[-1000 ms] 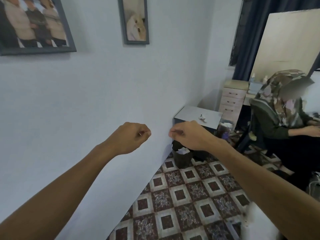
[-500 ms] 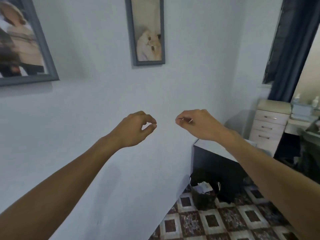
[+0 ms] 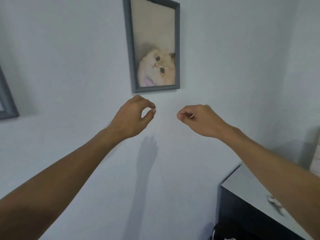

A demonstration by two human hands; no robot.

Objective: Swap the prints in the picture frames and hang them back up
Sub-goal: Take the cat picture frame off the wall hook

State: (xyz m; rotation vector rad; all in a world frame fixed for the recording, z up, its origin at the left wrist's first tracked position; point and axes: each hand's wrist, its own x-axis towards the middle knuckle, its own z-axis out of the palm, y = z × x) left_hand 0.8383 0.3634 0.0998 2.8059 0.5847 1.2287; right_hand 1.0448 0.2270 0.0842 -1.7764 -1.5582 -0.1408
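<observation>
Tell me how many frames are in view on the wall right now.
2. The cat frame hangs at top centre. A second frame shows only its lower corner at the left edge. Others may hang outside the view.

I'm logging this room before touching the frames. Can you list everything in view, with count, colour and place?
Cat picture: one, grey frame, on the wall above the hands.
Second picture: one, grey frame, left edge, mostly cut off.
Wall: one, pale bluish white, fills most of the view.
Table: one, grey top, dark sides, lower right.
Small object: one, white, on the table, blurred.
Cream furniture: one, right edge, mostly cut off.
Thin sliver: one, pale, pinched in the right hand, too small to identify.
Left hand: one, below the cat picture, thumb and forefinger tips touching.
Right hand: one, beside it, fingers curled.
</observation>
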